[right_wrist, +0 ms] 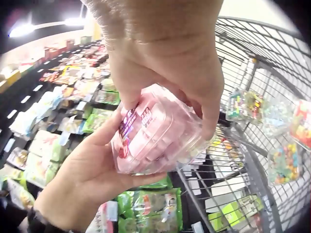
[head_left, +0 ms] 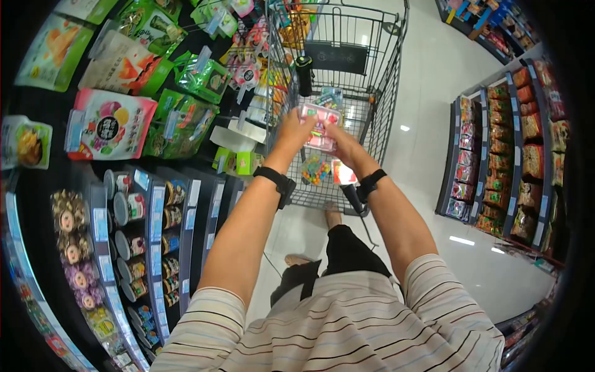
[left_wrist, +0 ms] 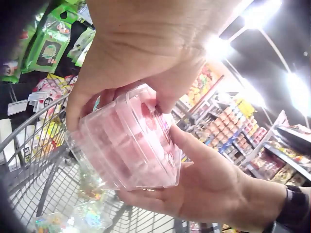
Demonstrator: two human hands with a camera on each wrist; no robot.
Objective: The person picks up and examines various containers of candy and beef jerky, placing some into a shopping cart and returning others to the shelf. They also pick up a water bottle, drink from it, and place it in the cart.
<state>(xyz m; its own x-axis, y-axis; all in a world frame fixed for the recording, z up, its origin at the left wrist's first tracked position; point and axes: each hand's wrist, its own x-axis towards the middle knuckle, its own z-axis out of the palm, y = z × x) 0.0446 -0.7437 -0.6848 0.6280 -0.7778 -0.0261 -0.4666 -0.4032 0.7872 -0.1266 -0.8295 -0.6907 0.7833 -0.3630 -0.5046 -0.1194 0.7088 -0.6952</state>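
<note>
A clear plastic box of pink pieces (head_left: 321, 127) is held between both hands above the shopping cart. The left hand (head_left: 292, 131) grips its left side and the right hand (head_left: 344, 146) its right side, thumbs on top. In the left wrist view the box (left_wrist: 129, 141) is tilted, with the left hand (left_wrist: 141, 53) curled over it and the right hand (left_wrist: 204, 189) around its other side. The right wrist view shows the box (right_wrist: 155, 131) with a dark printed label, the right hand (right_wrist: 165, 58) over it and the left hand (right_wrist: 87, 174) beneath.
The wire cart (head_left: 396, 74) holds a dark bottle (head_left: 304, 75), a bag of colourful candy (head_left: 316, 169) and other packs. Snack bags (head_left: 111, 124) and jars (head_left: 129, 208) fill shelves at the left. More shelves (head_left: 524, 155) stand right, across a shiny floor (head_left: 424, 124).
</note>
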